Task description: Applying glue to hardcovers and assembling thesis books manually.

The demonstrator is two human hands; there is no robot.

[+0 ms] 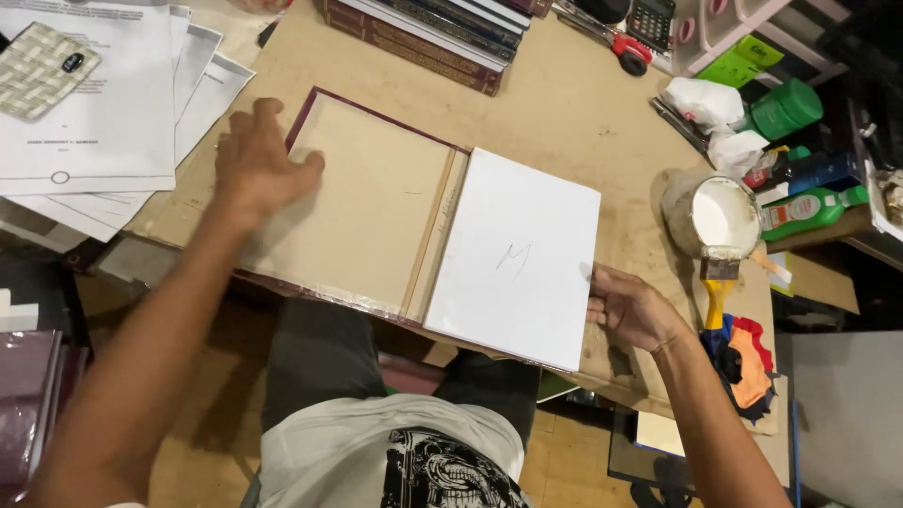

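1. Book cover (362,202), opened flat with its pale board side up and a dark maroon edge showing, lies in the middle of the plywood worktable (574,113), seen from the head camera.
2. Over the cover's right half, at about 3 o'clock from its centre, sits a white text block (513,256) with a faint pencil mark on its top sheet.
3. At 9 o'clock on the cover, the left hand (256,167) presses down flat, fingers spread, gripping nothing.
4. At 3 o'clock of the white block, the right hand (632,309) has its fingers curled against the block's right edge, steadying it.
5. Just beyond that hand, toward 2 o'clock, stands a round tub of white paste (717,216), with a yellow-handled brush (717,282) resting across its rim.
6. Farther toward 2 o'clock, a green bottle (809,209) lies on its side, with a green screw-cap jar (786,108) above it and crumpled white bags (707,102) beside that.
7. At 12 o'clock a stack of dark bound books (428,33) lies flat.
8. At 10 o'clock sit fanned white printed sheets (103,103), with a small woven-pattern pouch (39,68) on top.
9. At 4 o'clock, orange, red and blue rags (748,362) hang at the table edge.
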